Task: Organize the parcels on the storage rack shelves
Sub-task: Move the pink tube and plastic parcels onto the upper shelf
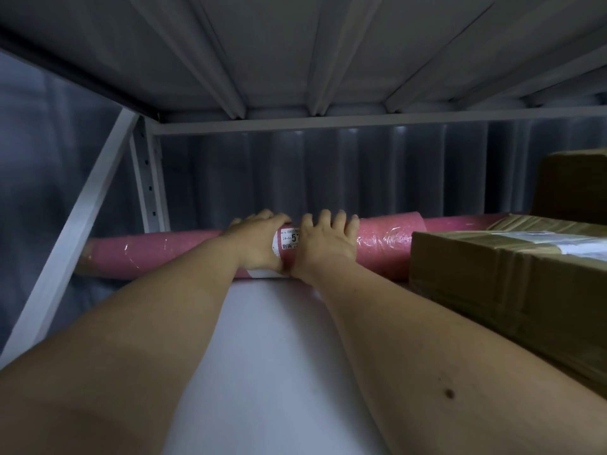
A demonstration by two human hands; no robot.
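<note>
So the fingers [328, 221] of the right hand [323, 244] are being curled over the top of the pink roll [157, 254], and the left hand [254, 244] is being wrapped around it the same way, right next door. Both hands are being clamped on near the roll's middle, with only the white label [285, 244] showing between them. Probably that's so a long floppy thing like this is being kept balanced and level while it's being shoved back, tbh.

The roll is being laid lengthwise along the back edge of the shelf [262, 356], pretty much against the corrugated wall [328, 172]. That looks like the smart spot, since the front of the shelf is being left free for boxier stuff. Its left end is being poked past the rack upright [149, 178] at the back left corner, and its right end is being hidden behind the taped cardboard box [512, 280] along the right edge. Another brown parcel [571, 185] is being kept in the back right corner.
</note>
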